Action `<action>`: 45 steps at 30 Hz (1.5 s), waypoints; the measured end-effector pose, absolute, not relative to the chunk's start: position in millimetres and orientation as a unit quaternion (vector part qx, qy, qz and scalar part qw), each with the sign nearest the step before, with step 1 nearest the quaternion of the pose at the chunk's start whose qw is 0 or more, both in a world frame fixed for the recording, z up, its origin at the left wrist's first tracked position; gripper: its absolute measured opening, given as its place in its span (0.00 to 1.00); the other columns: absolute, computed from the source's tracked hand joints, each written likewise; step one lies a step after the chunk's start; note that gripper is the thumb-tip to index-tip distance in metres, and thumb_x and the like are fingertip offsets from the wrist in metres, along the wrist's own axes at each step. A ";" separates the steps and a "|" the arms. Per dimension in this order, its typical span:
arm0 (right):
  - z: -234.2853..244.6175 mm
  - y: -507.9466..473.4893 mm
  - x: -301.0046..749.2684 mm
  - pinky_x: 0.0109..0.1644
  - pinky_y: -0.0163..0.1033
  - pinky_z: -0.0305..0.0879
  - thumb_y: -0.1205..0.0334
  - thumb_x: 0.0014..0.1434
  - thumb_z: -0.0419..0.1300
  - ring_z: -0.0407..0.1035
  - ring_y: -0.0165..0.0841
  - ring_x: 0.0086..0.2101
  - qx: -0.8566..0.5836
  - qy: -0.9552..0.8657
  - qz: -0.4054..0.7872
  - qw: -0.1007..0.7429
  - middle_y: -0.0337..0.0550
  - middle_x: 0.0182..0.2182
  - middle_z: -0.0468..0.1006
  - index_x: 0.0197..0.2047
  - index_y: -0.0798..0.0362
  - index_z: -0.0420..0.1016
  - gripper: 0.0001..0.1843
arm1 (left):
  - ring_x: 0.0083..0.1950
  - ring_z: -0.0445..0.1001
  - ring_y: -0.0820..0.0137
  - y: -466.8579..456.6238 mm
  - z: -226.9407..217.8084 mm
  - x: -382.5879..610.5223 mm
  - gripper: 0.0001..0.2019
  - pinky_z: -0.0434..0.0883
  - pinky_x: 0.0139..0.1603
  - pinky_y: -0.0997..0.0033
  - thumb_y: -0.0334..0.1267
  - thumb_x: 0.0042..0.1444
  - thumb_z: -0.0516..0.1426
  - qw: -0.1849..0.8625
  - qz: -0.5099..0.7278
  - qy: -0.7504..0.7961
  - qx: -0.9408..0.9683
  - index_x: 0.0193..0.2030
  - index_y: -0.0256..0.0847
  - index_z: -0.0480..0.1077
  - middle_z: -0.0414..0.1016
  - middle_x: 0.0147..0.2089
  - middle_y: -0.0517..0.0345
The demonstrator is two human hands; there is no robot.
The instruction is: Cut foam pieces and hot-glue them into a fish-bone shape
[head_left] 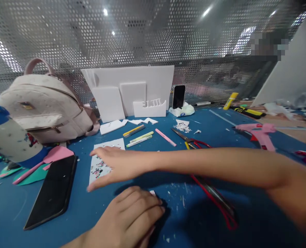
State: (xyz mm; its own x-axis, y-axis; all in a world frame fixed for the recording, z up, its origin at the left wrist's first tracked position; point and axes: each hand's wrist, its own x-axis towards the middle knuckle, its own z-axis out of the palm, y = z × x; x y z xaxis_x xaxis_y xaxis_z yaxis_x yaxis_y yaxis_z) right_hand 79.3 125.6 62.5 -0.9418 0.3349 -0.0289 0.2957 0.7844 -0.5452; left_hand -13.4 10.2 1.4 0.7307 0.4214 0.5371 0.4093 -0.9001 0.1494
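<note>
My right hand (116,163) reaches across to the left with thumb and fingers spread. It is over a white sheet (118,143) carrying small dark, pink and teal bits, and covers part of it. Whether the fingertips touch the sheet I cannot tell. Nearer to me, my left hand (134,218) is closed, palm down, low over the blue tabletop (91,210). A bit of something white shows by its fingers; the rest is hidden. A black phone (53,189) lies left of both hands. Under my right forearm is a red-edged clear pouch (214,196).
Markers (165,137), scissors (190,138) and paper scraps (182,126) lie beyond my arm. A pink glue gun (261,132) is at right. White foam boards (108,103) and a propped phone (178,97) stand behind. A backpack (46,106) and tumbler (13,137) are left.
</note>
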 end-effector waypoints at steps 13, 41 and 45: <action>3.7 154.3 -90.1 0.70 0.65 0.44 0.18 0.48 0.50 0.37 0.54 0.72 -0.228 -0.921 0.317 -0.020 0.41 0.76 0.29 0.73 0.37 0.34 0.59 | 0.50 0.80 0.69 2.3 -23.4 -15.5 0.16 0.72 0.52 0.68 0.34 0.75 0.43 -0.017 0.359 0.204 0.911 0.52 0.40 0.71 0.85 0.45 0.57; -6.2 142.6 -106.9 0.68 0.73 0.39 0.22 0.29 0.69 0.29 0.67 0.71 -0.225 -0.929 0.286 -0.063 0.60 0.75 0.21 0.75 0.46 0.31 0.82 | 0.40 0.76 0.68 2.2 -9.0 -17.2 0.15 0.69 0.43 0.66 0.36 0.75 0.44 -0.011 0.333 0.205 0.920 0.52 0.34 0.71 0.83 0.44 0.52; 9.5 141.5 -97.9 0.68 0.71 0.40 0.16 0.31 0.63 0.32 0.65 0.71 -0.244 -0.911 0.329 -0.052 0.62 0.75 0.26 0.76 0.48 0.32 0.80 | 0.40 0.76 0.67 1.4 -10.2 -18.7 0.16 0.68 0.42 0.66 0.35 0.75 0.43 -0.008 0.328 0.206 0.922 0.52 0.35 0.70 0.82 0.44 0.52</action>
State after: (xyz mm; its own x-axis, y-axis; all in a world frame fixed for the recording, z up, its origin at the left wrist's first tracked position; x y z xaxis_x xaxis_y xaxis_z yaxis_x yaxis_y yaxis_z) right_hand -97.9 141.5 9.5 -0.8751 0.4114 -0.2548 0.4793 0.6639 -0.5740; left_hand -18.7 1.4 -10.2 0.6994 0.3743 0.6088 0.3849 -0.9151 0.1205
